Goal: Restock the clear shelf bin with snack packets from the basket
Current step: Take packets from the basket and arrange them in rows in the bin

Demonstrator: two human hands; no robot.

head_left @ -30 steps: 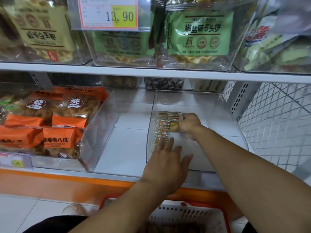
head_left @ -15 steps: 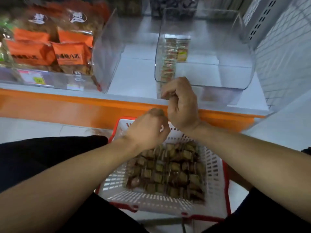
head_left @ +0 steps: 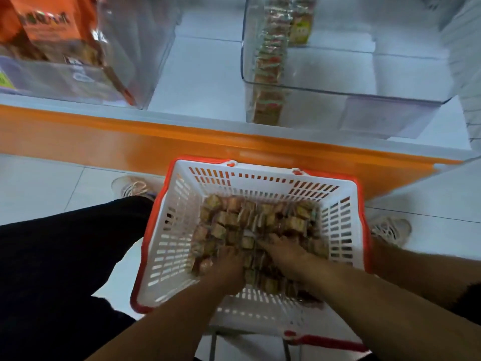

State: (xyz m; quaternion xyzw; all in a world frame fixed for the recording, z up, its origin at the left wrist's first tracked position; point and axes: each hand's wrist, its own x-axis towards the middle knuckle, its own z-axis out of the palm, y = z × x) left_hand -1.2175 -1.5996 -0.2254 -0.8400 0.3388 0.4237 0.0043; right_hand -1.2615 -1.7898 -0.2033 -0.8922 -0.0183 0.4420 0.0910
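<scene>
The white basket with a red rim (head_left: 263,175) stands on the floor below the shelf, holding several small brown snack packets (head_left: 260,217). Both my hands are down inside it. My left hand (head_left: 229,267) digs into the pile with its fingers curled around packets. My right hand (head_left: 286,251) lies on the pile, fingers stretched over the packets. Above, the clear shelf bin (head_left: 351,93) holds a row of packets (head_left: 269,61) along its left wall; the rest of its floor is bare.
A second clear bin (head_left: 125,82) with orange snack bags (head_left: 44,29) stands at the left of the shelf. The shelf's orange front edge (head_left: 156,136) runs just above the basket. My shoes (head_left: 390,227) and dark trouser leg (head_left: 65,251) flank the basket.
My hands left the clear bin, came down past the shelf edge and went into the basket. The view tilted from the shelf down to the floor.
</scene>
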